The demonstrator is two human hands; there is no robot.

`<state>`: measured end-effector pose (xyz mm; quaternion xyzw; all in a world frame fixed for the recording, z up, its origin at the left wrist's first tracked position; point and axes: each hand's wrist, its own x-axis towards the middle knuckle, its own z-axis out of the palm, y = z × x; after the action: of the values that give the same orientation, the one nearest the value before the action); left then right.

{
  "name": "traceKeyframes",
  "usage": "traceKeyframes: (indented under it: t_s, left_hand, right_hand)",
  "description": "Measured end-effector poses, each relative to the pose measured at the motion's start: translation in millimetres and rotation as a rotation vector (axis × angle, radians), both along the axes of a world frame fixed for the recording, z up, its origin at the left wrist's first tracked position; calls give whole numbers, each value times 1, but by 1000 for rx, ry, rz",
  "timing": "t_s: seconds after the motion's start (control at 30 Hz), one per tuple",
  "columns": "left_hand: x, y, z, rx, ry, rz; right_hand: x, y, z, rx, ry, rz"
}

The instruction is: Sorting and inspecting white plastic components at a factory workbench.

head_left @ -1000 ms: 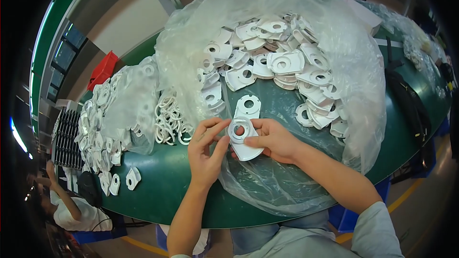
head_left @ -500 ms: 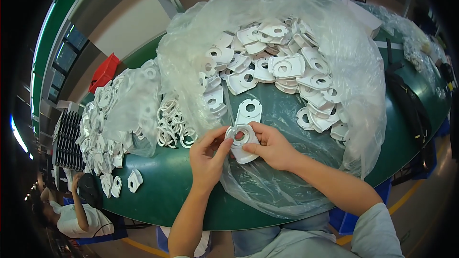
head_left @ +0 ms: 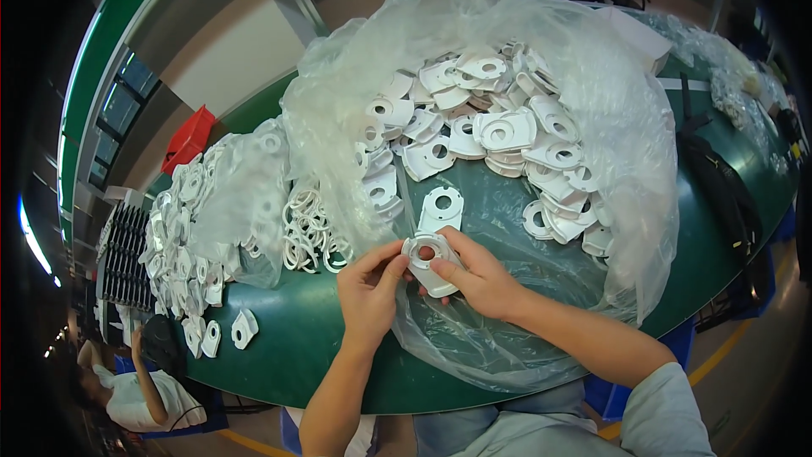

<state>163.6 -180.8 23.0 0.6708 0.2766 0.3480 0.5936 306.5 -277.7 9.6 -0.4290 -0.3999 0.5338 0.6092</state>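
Watching remotely, I judged the white plate [head_left: 430, 278] light, stiff, best held edgewise, as left hand [head_left: 369, 288] and right hand [head_left: 487, 278] pinched it.

The left hand [head_left: 368, 294] and right hand [head_left: 485, 281] hold 1 white, round-holed plastic plate [head_left: 430, 280] above a translucent plastic bag [head_left: 630, 118].
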Motion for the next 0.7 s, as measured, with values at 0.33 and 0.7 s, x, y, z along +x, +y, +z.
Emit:
traceKeyframes:
  t_s: [0.33,0.7]
  left_hand:
    - [2,-3,3,169,57,-5]
    - [-1,-4,0,336,39,-28]
  right_hand:
    - [1,4,-5,-1,-183,-143]
    - [-1,3,-1,98,-384,-151]
